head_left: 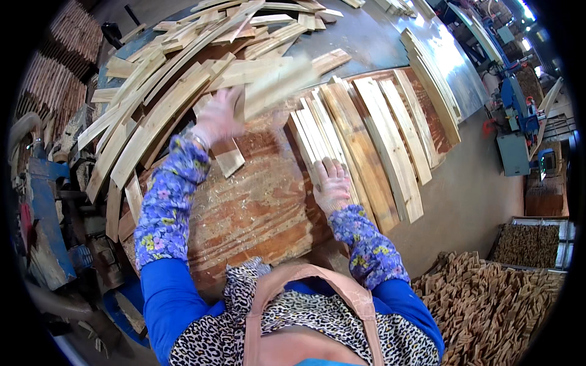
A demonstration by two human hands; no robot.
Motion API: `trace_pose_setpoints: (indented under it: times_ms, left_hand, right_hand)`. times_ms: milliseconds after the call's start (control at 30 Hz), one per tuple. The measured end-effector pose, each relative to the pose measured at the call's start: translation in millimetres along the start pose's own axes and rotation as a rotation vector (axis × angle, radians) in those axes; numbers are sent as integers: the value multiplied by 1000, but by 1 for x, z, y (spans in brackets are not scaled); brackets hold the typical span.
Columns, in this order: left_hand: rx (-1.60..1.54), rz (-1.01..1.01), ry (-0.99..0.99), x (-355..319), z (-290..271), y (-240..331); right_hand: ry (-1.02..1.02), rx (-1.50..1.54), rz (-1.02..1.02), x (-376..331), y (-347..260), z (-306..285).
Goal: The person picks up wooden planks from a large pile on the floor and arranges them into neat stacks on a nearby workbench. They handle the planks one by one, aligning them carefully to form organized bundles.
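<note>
My left hand, in a thin pale glove and smeared by motion, is closed at the near end of a wooden board. That board is strongly blurred and slants away to the far right. Below the hand, a short board end pokes out over the worktop. My right hand, gloved too, rests with its fingers stretched out on a row of narrow wooden slats. To its right lie a wider brown board and several paler boards, side by side.
A jumbled heap of long boards covers the left and far side. The worn wooden worktop carries sawdust; a grey metal table adjoins it. Stacked slats lie at the right edge. Many short wood pieces are piled lower right, with blue machinery at left.
</note>
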State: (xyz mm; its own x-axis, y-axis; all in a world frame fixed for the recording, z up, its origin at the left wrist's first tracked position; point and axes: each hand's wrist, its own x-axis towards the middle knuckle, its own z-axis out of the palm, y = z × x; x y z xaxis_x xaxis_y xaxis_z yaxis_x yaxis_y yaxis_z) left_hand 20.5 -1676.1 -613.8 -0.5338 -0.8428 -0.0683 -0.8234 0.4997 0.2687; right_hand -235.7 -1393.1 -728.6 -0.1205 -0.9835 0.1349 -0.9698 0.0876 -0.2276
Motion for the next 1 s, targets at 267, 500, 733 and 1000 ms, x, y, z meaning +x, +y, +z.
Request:
trace_pose_setpoints:
  times_ms: [267, 500, 733, 1000]
  left_hand:
    - [-1166, -474, -180, -24, 84, 86]
    - [-786, -185, -182, -73, 195, 117]
    - [-197, -936, 169, -45, 130, 13]
    - [-351, -761, -98, -112, 38, -35]
  right_hand:
    - [6, 41, -5, 0, 11, 6]
    - [-219, -25, 6, 2, -2, -8]
    - [-157, -16, -25, -4, -3, -11]
    - [-173, -45, -47, -2, -5, -11]
